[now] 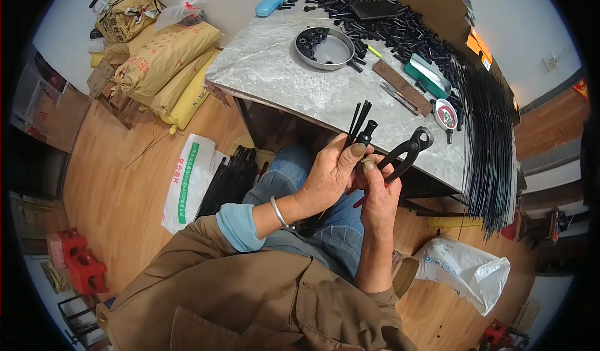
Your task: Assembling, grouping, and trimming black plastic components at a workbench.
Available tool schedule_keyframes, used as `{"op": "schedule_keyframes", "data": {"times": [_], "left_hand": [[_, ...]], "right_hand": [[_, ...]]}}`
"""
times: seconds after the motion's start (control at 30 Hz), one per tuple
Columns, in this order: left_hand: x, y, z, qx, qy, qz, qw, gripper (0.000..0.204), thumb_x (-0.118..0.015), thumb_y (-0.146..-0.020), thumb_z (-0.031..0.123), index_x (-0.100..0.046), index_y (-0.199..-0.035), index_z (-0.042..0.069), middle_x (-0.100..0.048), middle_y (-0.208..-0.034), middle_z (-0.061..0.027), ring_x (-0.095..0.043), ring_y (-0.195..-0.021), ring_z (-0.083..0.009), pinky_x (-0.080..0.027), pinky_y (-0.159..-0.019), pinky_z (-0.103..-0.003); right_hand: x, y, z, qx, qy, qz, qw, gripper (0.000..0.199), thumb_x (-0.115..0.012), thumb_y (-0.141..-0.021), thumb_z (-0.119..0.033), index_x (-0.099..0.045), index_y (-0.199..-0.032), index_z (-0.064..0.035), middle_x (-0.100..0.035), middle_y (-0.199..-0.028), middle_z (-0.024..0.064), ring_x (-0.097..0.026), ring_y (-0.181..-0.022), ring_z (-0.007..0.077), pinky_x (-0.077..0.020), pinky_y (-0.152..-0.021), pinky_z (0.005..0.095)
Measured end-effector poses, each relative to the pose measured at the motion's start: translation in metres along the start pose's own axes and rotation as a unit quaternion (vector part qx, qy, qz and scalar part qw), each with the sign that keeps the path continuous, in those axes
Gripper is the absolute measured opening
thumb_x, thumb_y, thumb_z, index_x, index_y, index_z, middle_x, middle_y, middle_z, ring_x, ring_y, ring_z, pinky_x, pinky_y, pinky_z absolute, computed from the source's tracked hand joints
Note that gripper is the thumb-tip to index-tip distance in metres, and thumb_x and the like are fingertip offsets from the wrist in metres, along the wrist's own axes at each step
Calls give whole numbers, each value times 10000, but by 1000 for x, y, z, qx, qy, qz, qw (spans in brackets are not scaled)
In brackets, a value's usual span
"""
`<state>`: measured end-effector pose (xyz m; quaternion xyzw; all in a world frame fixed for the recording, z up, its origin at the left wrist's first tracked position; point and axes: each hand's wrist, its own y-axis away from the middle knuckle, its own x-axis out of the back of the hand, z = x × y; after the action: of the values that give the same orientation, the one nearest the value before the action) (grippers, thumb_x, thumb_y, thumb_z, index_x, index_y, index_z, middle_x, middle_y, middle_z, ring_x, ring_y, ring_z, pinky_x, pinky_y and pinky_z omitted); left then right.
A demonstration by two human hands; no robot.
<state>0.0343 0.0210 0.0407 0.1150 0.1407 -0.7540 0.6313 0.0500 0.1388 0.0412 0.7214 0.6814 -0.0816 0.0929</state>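
Note:
My left hand [328,176] grips a few thin black rods [359,118] that stick up past the table edge, with a short black plastic cap [367,131] pinched beside them by the thumb. My right hand [378,192] holds black end-cutting pincers [409,154] with red grips, jaws pointing up and to the right, next to the cap. Both hands meet above my lap, in front of the grey marble-look table [281,76].
On the table: a round metal pan [325,48] with small black parts, a heap of black caps [387,26], a long bundle of black rods [487,138], a green box [428,76], a small round tin [445,114]. Yellow sacks [169,64] lie left, white bags [187,182] on the floor.

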Motion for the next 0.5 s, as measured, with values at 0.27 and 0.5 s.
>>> {"op": "schedule_keyframes", "data": {"times": [0.27, 0.5], "left_hand": [[-1, 0, 0, 5, 2, 0, 1000, 416, -486, -967, 428, -575, -942, 22, -487, -648, 31, -424, -525, -25, -350, -452, -189], [1, -1, -4, -9, -39, -11, 999, 488, -415, -967, 503, -573, -1047, 48, -454, -588, 53, -414, -491, -19, -338, -428, -180]], "right_hand": [[-2, 1, -4, 12, 13, -9, 1000, 162, -511, -951, -138, -574, -975, 9, -586, -656, 49, -533, -562, 98, -399, -516, 226], [-9, 4, -7, 1, 6, 17, 1000, 171, -513, -944, -144, -592, -915, 5, -504, -648, 5, -456, -567, 92, -407, -510, 244]]}}
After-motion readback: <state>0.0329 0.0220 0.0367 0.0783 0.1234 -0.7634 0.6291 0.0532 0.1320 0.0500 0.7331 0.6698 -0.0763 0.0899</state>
